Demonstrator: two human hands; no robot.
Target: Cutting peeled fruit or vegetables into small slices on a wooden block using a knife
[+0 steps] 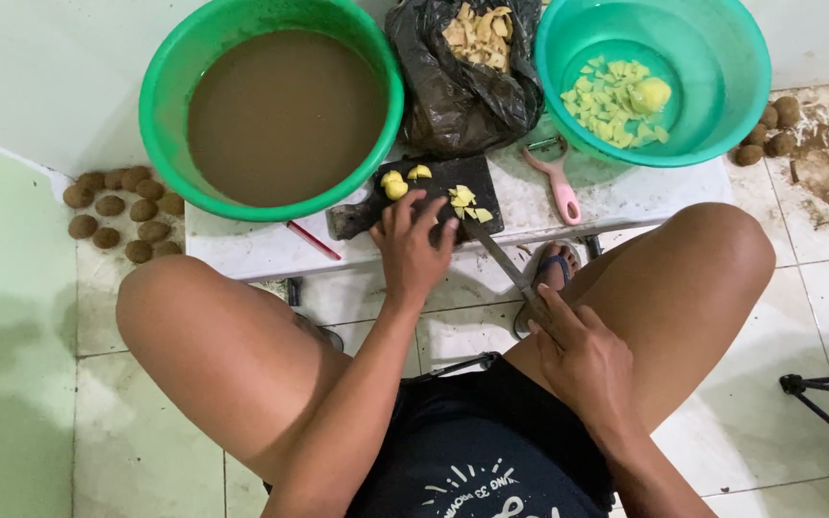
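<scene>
My left hand (413, 245) rests fingers-down on a small dark cutting board (438, 177), touching cut yellow potato pieces (462, 200). Two more peeled chunks (397, 182) lie at the board's far edge. My right hand (578, 350) grips the handle of a knife (501, 259), whose blade points up to the cut pieces on the board. The board sits on a low white table (626, 197) between my knees.
A green basin of muddy brown water (280, 115) stands at the left. A teal basin (712, 86) holds cut potato in clear water. A black bag of peelings (462, 77) lies between them. A pink peeler (560, 182) rests nearby. Unpeeled potatoes (122, 216) sit on the floor.
</scene>
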